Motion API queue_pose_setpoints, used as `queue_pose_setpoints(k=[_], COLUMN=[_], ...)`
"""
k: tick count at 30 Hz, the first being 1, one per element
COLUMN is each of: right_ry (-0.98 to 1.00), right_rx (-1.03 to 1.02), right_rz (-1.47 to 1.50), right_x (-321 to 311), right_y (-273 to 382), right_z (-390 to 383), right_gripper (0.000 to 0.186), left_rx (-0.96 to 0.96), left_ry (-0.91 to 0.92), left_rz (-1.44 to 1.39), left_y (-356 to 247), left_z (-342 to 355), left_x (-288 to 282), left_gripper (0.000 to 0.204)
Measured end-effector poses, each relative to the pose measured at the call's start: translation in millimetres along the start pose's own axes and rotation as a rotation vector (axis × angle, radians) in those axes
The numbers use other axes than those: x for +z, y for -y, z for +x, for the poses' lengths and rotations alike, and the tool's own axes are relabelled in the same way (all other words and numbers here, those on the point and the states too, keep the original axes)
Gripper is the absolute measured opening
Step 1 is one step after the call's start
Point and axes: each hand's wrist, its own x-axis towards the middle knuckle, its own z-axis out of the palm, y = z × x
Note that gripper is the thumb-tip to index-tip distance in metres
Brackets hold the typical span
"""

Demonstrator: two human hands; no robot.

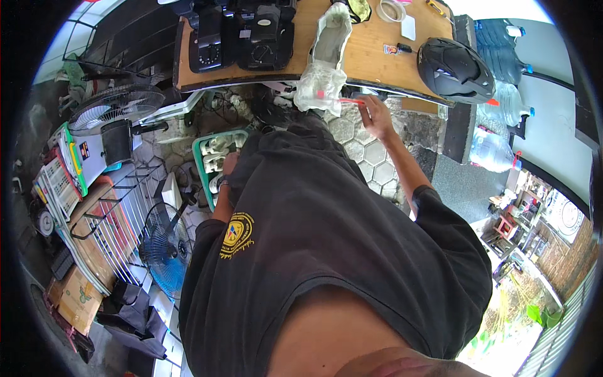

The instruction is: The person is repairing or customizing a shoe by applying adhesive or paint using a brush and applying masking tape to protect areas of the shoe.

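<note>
My right hand point(375, 118) is at the front edge of the wooden table, its fingers closed on a thin red stick-like thing point(352, 100). That thing reaches left to a crumpled clear plastic bag point(319, 85) with a small red patch, which hangs over the table edge. Behind the bag lies a long pale trough-shaped piece point(331, 39) with a grey inside. Low on the left, my left hand point(231, 164) is beside a green basket point(200, 164) with several whitish items point(215, 162) in it. My shirt and leg partly hide its fingers.
The table point(370, 66) carries black devices point(267, 38) at left and a black helmet point(455, 70) at right. Large water bottles point(502, 103) stand farther right. On the left are fans point(166, 245), a metal rack point(116, 229) and a cardboard box point(78, 298).
</note>
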Motion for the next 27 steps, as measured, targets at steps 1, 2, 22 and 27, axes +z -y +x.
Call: queue_pose_setpoints(k=[1,2,22,27], right_ry=[0.045,0.068,0.094,0.332], right_rx=[-0.003,0.0,-0.051,0.048], right_rz=[-0.03,-0.044,0.034,-0.05], right_x=[0,0,-10,-17], right_y=[-2,-4,-39,-49], right_z=[4,5,6,8], right_gripper=[0.014,0.014,0.017,0.019], left_rx=[-0.017,0.036,-0.289,-0.321], left_ry=[0.008,-0.05,0.023,-0.13], left_rz=[0.011,-0.036,-0.316,-0.493], left_y=[0,1,28,19], left_z=[0,0,5,1], left_x=[2,3,50,54], left_gripper=[0.028,0.029,0.033,0.036])
